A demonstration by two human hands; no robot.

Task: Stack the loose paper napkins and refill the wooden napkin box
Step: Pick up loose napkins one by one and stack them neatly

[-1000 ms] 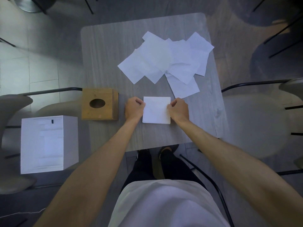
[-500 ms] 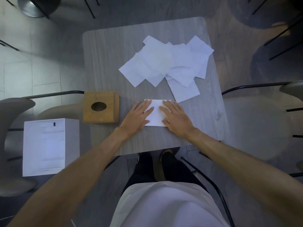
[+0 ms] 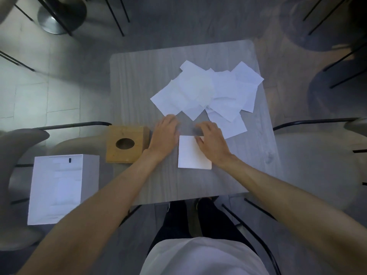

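A neat square stack of white napkins point(image 3: 191, 155) lies on the grey table point(image 3: 139, 76) in front of me. Several loose napkins point(image 3: 208, 92) lie spread and overlapping at the far middle of the table. The wooden napkin box point(image 3: 127, 145), with an oval hole in its top, stands at the table's left edge. My left hand point(image 3: 165, 133) is flat on the table between box and stack, its fingertips near the loose pile. My right hand point(image 3: 210, 139) hovers over the stack's far right corner with relaxed fingers, holding nothing.
A white box point(image 3: 59, 187) sits on a chair to my left. Dark-framed chairs point(image 3: 317, 155) stand left and right of the table, and a metal table base point(image 3: 59, 16) is at the far left. My legs are under the near edge.
Both hands first pinched the stack's sides, then pressed flat on it. Now they have lifted off and moved forward toward the loose napkins; the stack stays in place.
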